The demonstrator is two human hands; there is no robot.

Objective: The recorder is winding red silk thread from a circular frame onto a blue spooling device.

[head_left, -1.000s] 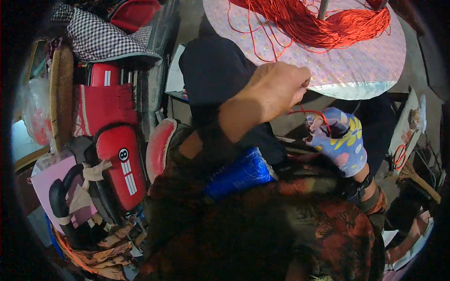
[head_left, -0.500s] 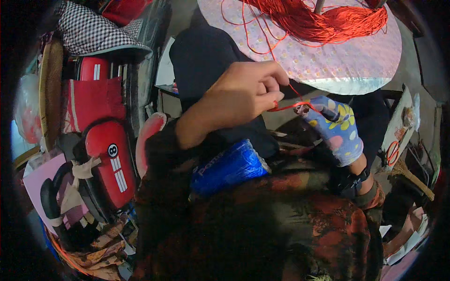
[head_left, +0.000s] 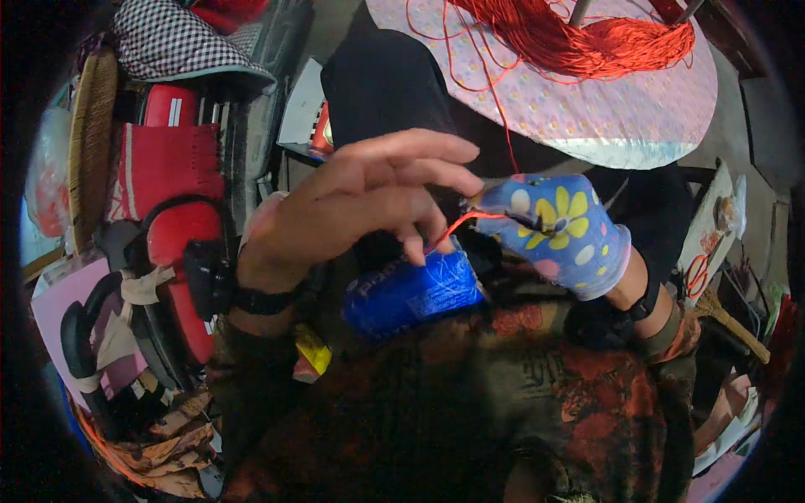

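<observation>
My bare left hand (head_left: 369, 193) is at the middle, upper fingers stretched to the right. Its lower fingers curl at a thin red cord (head_left: 478, 215), which runs across to my right hand (head_left: 549, 226). That hand wears a blue glove with yellow flowers and dots, and its fingers are closed on the cord; the fingertips almost meet those of my left hand. A strand climbs from between my hands to a big bundle of red cord (head_left: 612, 49) on a round, pink-patterned board (head_left: 570, 126). Below my hands, a shiny blue cylindrical pack (head_left: 411, 293) lies on my lap.
On the left are red padded seat parts (head_left: 186, 239), a red cloth (head_left: 168, 168) and a checked cloth (head_left: 172, 42). Red-handled scissors (head_left: 698, 275) and a small brush (head_left: 732, 327) lie at the right. Two rods (head_left: 580, 12) rise at the cord bundle.
My left hand has moved left and down, its upper fingers opening out from a pinch. My gloved right hand has shifted left and turned, keeping the cord.
</observation>
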